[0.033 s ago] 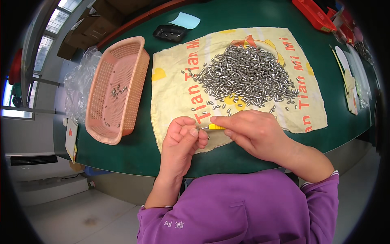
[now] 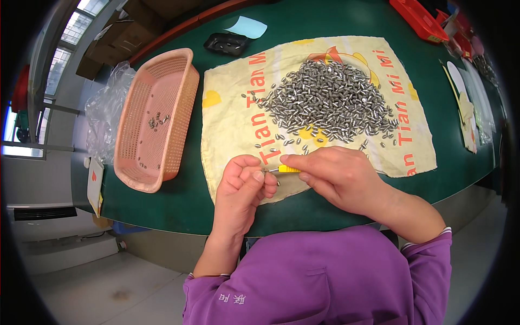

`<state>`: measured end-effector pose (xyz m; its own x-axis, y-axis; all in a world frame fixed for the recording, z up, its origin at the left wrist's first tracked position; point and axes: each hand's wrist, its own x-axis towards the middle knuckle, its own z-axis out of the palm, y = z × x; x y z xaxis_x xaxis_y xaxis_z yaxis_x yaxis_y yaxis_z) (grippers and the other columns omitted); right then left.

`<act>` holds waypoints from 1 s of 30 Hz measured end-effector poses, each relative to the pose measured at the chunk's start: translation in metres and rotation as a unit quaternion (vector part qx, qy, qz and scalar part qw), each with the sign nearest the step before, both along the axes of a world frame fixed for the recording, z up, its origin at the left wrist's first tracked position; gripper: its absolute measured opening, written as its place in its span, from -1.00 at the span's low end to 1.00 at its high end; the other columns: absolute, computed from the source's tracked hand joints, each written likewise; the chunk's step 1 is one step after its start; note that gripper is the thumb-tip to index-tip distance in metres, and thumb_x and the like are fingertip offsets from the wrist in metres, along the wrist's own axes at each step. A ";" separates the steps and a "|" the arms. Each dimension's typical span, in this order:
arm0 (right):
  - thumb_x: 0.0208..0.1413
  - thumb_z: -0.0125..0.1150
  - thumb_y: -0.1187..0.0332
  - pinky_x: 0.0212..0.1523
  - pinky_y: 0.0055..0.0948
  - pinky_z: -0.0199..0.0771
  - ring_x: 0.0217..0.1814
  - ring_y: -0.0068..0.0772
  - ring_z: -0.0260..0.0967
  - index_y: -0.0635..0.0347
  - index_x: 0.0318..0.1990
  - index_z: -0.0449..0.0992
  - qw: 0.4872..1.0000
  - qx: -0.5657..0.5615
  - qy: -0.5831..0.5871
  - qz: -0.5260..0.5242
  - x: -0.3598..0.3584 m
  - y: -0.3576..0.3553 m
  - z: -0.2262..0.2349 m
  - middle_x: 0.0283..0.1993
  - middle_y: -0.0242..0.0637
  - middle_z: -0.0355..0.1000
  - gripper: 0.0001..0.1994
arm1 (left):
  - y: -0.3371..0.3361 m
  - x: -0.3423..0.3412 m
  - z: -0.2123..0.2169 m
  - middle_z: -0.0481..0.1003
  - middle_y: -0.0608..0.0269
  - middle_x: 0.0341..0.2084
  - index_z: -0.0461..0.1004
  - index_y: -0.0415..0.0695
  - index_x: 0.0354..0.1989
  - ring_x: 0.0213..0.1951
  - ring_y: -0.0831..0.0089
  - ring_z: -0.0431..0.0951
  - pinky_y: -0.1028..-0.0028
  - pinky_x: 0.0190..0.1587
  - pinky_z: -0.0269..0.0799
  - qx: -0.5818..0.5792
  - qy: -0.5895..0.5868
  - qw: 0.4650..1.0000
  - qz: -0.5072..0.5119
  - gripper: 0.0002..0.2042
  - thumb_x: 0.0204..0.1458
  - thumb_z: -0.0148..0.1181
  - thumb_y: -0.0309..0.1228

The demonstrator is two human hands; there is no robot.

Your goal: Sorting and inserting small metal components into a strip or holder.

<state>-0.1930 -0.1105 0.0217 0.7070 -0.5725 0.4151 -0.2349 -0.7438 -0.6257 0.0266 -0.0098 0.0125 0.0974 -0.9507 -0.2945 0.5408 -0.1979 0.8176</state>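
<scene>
My left hand [image 2: 244, 187] is curled at the near edge of a yellow printed cloth [image 2: 235, 122], pinching a small metal piece [image 2: 265, 171] in its fingertips. My right hand [image 2: 338, 173] grips a small yellow-handled tool [image 2: 290, 169] whose tip meets that piece. Just beyond the hands lies a big heap of small silver metal pieces [image 2: 330, 100] on the cloth, with loose ones scattered toward me. To the left stands a pink plastic basket [image 2: 181, 116] with a few metal pieces [image 2: 157, 122] inside.
The cloth lies on a green table [image 2: 179, 200]. A crumpled clear plastic bag [image 2: 105, 108] sits left of the basket. At the back are a black tray [image 2: 227, 43], a light blue sheet [image 2: 246, 26] and a red tray [image 2: 420, 19]. Flat packets [image 2: 466, 108] lie far right.
</scene>
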 end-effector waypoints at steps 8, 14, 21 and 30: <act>0.17 0.32 0.41 -0.30 -0.24 0.55 -0.33 -0.23 0.50 -0.01 0.13 0.60 0.988 -0.060 -0.003 -0.141 -0.005 -0.022 -0.001 -0.35 -0.29 0.47 -0.64 | 0.003 0.000 0.015 0.61 0.20 -0.28 0.33 -0.16 0.15 -0.27 0.51 0.59 0.51 -0.15 0.53 -0.016 -0.060 0.998 -0.015 -0.74 0.33 0.08 -0.55; 0.38 0.12 0.49 -0.04 -0.59 0.48 -0.05 -0.59 0.51 0.20 0.24 0.55 0.973 0.028 -0.060 -0.221 -0.039 -0.032 0.042 0.07 -0.27 0.60 -0.68 | 0.008 -0.001 0.003 0.61 0.24 -0.29 0.54 -0.23 -0.15 -0.31 0.58 0.59 0.53 -0.19 0.54 -0.034 -0.441 0.895 0.062 -0.93 0.24 0.20 -0.60; 0.43 0.11 0.34 -0.15 -0.69 0.37 -0.19 -0.74 0.38 0.09 0.28 0.55 0.901 0.062 -0.051 -0.427 -0.148 -0.039 0.029 -0.17 -0.43 0.56 -0.66 | 0.002 -0.009 0.005 0.51 0.11 -0.33 0.56 -0.22 -0.26 -0.21 0.09 0.54 0.23 -0.16 0.48 -0.091 -0.638 0.764 -0.018 -0.90 0.06 0.30 -0.62; 0.42 0.07 0.30 0.21 -0.33 0.45 0.22 -0.19 0.50 -0.12 0.29 0.53 0.800 -0.061 0.156 -0.576 -0.270 -0.040 -0.016 0.15 -0.16 0.52 -0.65 | 0.005 -0.002 0.012 0.50 0.22 -0.28 0.56 -0.21 -0.08 -0.27 0.38 0.54 0.46 -0.22 0.49 -0.128 -0.657 0.739 -0.077 -0.77 0.09 0.27 -0.68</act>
